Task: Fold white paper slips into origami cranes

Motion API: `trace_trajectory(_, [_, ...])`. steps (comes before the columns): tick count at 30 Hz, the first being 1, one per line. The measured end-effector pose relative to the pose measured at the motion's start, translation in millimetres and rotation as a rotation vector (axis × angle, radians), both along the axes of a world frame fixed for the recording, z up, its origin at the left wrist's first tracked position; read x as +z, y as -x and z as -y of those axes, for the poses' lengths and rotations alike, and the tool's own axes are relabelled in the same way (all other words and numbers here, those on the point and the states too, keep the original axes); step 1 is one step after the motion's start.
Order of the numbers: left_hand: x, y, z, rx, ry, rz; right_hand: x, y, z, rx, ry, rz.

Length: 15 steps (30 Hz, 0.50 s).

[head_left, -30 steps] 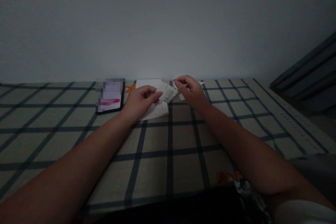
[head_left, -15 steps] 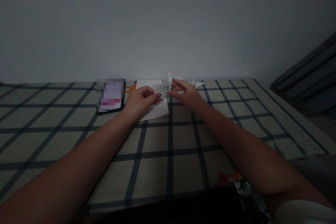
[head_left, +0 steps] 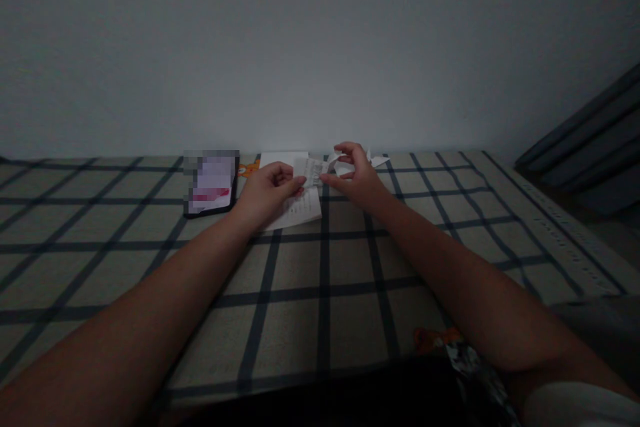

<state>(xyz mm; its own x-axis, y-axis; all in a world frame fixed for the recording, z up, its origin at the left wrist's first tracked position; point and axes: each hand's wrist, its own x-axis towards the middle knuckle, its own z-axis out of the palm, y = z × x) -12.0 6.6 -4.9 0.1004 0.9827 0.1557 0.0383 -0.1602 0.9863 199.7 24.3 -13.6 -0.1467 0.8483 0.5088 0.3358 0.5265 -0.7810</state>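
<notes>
My left hand (head_left: 267, 190) pinches the left end of a small folded piece of printed paper (head_left: 313, 170) between thumb and fingers. My right hand (head_left: 357, 170) is at the paper's other end, its thumb against the lower edge and its fingers raised around a bent-up flap. Beneath the left hand lies a printed sheet (head_left: 305, 209) on the checked cloth. Behind it is a blank white sheet or pad (head_left: 285, 157), partly covered by the hand. A white folded paper shape (head_left: 380, 161) with pointed ends lies just beyond my right hand, partly hidden.
A phone (head_left: 215, 180) with a lit, blurred screen stands left of the papers. An orange bear figure (head_left: 249, 169) shows beside it. The checked cloth (head_left: 320, 320) runs back to a pale wall (head_left: 320, 47). Dark curtain folds (head_left: 590, 140) hang at the right.
My right hand's fingers have lifted and spread wider. The paper flap that stood upright now leans right toward them. My left hand has barely moved.
</notes>
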Motion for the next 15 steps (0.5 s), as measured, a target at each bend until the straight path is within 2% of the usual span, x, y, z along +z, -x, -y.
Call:
trace_trajectory(6, [-3.6, 3.5, -5.9, -0.002, -0.058, -0.068, 1.4, -4.4, -1.4, -0.041, -0.160, 0.182])
trace_trajectory(15, [-1.8, 4.7, -6.0, 0.054, -0.092, -0.144, 8.0, -7.8, 2.7, -0.019, -0.234, 0.324])
